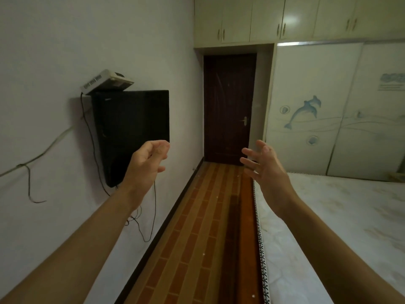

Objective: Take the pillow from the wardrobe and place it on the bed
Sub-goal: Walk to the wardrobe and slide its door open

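Both my arms reach forward at chest height. My left hand is loosely curled and holds nothing. My right hand has its fingers spread and is empty too. The bed, a bare white mattress, fills the lower right, just under my right forearm. The wardrobe stands at the far right behind the bed, its pale sliding doors with a dolphin picture closed. No pillow is in view.
A dark wooden door is shut at the end of a narrow brown tiled aisle. On the left wall hangs a black screen with a white box on top and loose cables. Cream upper cabinets run overhead.
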`<action>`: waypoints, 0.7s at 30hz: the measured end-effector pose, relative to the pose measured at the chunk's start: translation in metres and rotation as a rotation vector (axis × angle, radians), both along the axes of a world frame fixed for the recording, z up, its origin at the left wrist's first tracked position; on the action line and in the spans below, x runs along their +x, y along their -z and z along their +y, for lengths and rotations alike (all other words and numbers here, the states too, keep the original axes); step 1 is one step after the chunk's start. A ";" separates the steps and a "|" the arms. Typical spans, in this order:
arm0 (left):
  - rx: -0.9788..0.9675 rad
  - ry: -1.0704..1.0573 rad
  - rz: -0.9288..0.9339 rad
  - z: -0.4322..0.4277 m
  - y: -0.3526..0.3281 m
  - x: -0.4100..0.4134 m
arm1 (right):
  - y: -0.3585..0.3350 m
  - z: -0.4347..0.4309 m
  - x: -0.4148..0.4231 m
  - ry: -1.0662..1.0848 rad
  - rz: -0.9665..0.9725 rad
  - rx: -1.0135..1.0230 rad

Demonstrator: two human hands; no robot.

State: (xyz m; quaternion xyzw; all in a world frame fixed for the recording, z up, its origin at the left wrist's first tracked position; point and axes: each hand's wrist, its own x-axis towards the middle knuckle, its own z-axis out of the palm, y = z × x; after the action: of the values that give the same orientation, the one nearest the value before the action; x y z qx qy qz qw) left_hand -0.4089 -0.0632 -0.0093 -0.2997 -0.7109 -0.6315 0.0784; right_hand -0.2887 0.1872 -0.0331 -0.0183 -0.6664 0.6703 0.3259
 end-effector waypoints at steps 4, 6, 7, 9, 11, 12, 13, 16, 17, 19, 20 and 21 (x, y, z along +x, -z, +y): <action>0.006 0.042 -0.026 -0.010 0.002 -0.053 | 0.000 -0.017 -0.046 0.029 -0.030 0.008; 0.009 0.061 -0.047 -0.008 0.004 -0.078 | 0.000 -0.020 -0.069 0.052 -0.037 0.007; 0.011 0.066 -0.052 -0.006 0.007 -0.091 | 0.000 -0.019 -0.080 0.060 -0.039 0.008; 0.014 0.070 -0.057 0.002 0.013 -0.119 | 0.004 -0.013 -0.104 0.074 -0.048 -0.002; 0.014 0.072 -0.071 0.013 0.024 -0.147 | 0.012 -0.004 -0.129 0.078 -0.071 -0.019; 0.007 0.072 -0.083 0.020 0.031 -0.162 | 0.017 0.002 -0.143 0.072 -0.084 -0.019; -0.001 0.073 -0.094 0.027 0.038 -0.177 | 0.022 0.009 -0.157 0.063 -0.096 -0.015; -0.035 0.083 -0.112 0.056 0.056 -0.225 | 0.040 0.032 -0.201 0.058 -0.104 -0.018; -0.043 0.086 -0.115 0.067 0.059 -0.242 | 0.045 0.041 -0.217 0.060 -0.095 -0.023; -0.048 0.097 -0.130 0.094 0.061 -0.279 | 0.053 0.065 -0.251 0.068 -0.080 -0.055; -0.043 0.104 -0.128 0.107 0.059 -0.296 | 0.053 0.075 -0.266 0.072 -0.072 -0.063; -0.042 0.113 -0.125 0.121 0.057 -0.313 | 0.052 0.088 -0.282 0.079 -0.069 -0.072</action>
State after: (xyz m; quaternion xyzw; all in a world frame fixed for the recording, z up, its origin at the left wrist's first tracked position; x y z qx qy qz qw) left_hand -0.7214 0.0577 -0.0658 -0.3007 -0.7096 -0.6372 -0.0082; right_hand -0.5706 0.2754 -0.0849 -0.0794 -0.6516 0.6794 0.3280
